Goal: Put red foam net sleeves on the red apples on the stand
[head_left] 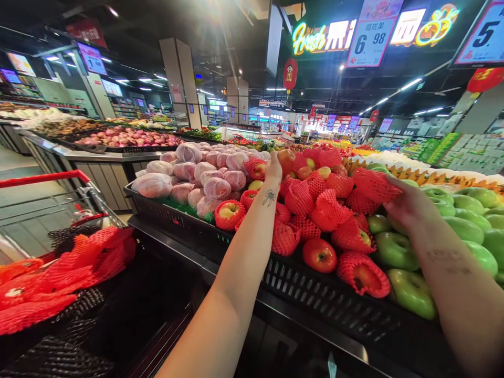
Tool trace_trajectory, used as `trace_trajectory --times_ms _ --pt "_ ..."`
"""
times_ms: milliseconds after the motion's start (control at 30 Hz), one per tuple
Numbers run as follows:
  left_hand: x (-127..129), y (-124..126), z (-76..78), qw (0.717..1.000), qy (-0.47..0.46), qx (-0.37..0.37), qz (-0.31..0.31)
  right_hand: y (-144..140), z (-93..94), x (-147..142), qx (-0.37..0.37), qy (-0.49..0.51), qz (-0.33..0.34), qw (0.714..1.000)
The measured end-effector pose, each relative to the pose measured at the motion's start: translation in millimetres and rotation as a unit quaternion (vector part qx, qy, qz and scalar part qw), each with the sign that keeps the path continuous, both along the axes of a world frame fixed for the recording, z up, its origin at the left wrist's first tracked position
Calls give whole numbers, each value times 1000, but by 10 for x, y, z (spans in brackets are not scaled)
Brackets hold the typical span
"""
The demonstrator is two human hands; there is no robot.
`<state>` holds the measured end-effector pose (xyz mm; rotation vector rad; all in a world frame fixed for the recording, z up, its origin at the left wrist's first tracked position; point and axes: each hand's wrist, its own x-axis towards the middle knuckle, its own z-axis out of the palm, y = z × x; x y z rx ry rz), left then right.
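My left hand (273,169) reaches over a pile of red apples and holds a bare red-orange apple (286,159) at the back of the pile. My right hand (409,203) grips a red foam net sleeve (372,185) above the pile. Most red apples (319,255) here lie among red foam nets (363,273), some wrapped, some bare. They rest in a black slotted display bin (315,294). A small tattoo marks my left forearm.
Green apples (396,250) fill the bin's right part. Pink fruit in clear wraps (205,178) lies at the left. A cart with a red handle (43,177) at the left holds empty red nets (59,278). More produce stands and price signs (372,37) are behind.
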<state>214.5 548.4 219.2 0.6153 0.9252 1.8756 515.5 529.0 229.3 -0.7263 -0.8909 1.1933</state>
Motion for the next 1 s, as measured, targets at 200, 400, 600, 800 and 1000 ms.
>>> trace_trajectory --times_ms 200,400,600,800,1000 --pt "20 -192 137 992 -114 -11 44 7 -57 -52 17 -51 -1 999" --pt "208 -251 134 977 -144 118 -100 -21 -60 -82 64 -61 7 996" --pt "528 -381 77 937 16 228 -264 -182 -112 -251 103 -117 77 985" --pt "563 -325 1 928 69 273 -244 -331 -77 -233 71 -189 182 962" --pt "589 -273 -62 936 145 256 -194 -364 -146 -225 106 -341 165 919"
